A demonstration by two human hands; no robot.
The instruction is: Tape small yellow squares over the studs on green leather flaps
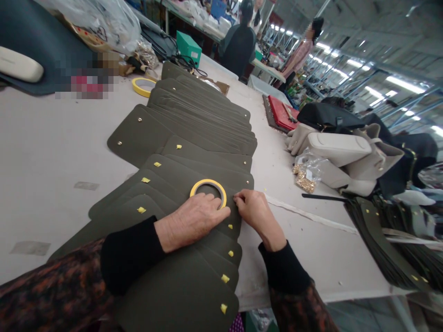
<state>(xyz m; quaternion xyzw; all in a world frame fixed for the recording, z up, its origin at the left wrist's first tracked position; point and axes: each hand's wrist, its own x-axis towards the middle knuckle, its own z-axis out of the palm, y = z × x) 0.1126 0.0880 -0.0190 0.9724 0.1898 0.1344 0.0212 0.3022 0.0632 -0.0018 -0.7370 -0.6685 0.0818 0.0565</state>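
My left hand (194, 219) is closed around the near side of a roll of yellow tape (198, 185), above a fanned-out row of dark olive panels (180, 272). Close to the right edge of these panels, my right hand (255, 210) has thumb and fingers pinched together; what they hold, if anything, is too small to make out. Small torn bits of yellow tape (225, 278) sit near the corners of the nearer panels. Farther up the row, panels (138, 131) show metal rivets at their corners without tape bits.
A second yellow tape roll (141, 86) lies beyond the panels, near a green box (188, 47). On the right are pale bags (339, 147), a plastic pouch of gold-coloured hardware (308, 173) and stacked dark strips (377, 240). People (238, 48) are in the background.
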